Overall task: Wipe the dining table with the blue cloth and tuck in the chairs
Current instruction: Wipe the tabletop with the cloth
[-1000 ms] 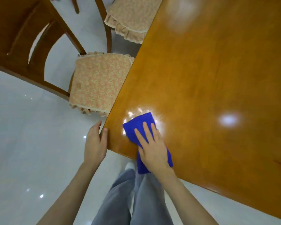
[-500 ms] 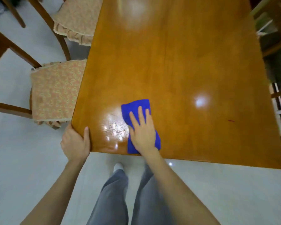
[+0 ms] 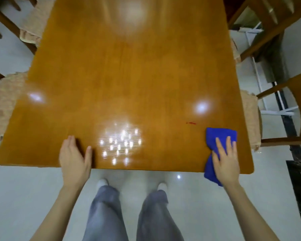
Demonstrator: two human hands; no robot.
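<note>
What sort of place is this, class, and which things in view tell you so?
Most likely a home dining room: a glossy wooden dining table, cushioned wooden chairs beside it, and a polished floor.

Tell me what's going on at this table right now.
A person stands at the near end of a wooden dining table and wipes it. The right hand presses flat on a blue cloth at the near right corner, and part of the cloth hangs over the edge. The left hand rests on the near edge, further left. A small red mark sits just beyond the cloth. A left chair and a right chair have cushioned seats that stick out past the table's sides.
</note>
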